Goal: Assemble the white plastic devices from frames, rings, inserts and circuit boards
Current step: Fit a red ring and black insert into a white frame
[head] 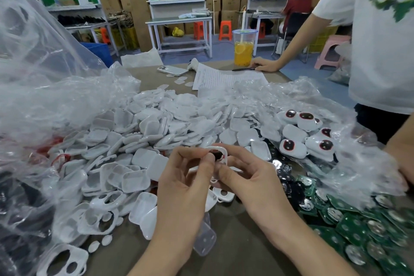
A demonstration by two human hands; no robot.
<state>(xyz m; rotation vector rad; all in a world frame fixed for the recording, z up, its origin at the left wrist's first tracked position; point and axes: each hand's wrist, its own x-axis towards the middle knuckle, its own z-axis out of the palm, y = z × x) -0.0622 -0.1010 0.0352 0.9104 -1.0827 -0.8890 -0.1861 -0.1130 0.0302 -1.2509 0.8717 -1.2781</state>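
- While both hands work close together above the near part of the grey-brown desk (235,253), they pinch one white plastic frame (219,148) between them. It is lifted off the surface, just in front of the parts heap.
- Left hand (186,177): fingers curled at the frame's upper left. The thumb tip is against a dark oval insert (215,154) sitting in the frame's upper opening.
- Right hand (253,179): thumb on the front of the frame's lower half, fingers wrapped behind it.
- A thin red edge shows beside the insert; cannot tell whether it is a ring.
- A heap of white rounded-square plastic shells (145,132) covers mid desk, behind and left of the hands.
- White frames with two cut-out holes (65,260) lie near left, partly under a crumpled clear plastic bag (44,74).
- Closed white devices with dark red-rimmed windows (291,145) sit right of centre, by a second clear plastic bag (313,101).
- Green square circuit boards with round metal discs (349,226) are piled near right, some under that second bag.
- A clear plastic lid (205,240) lies flat on the desk between the forearms.
- Far edge, left to right: a white phone (172,70) face down, a printed paper sheet (224,77) and a clear cup of orange drink (243,48).
- Another person's hand (266,64) rests on the desk by a black pen (244,69).
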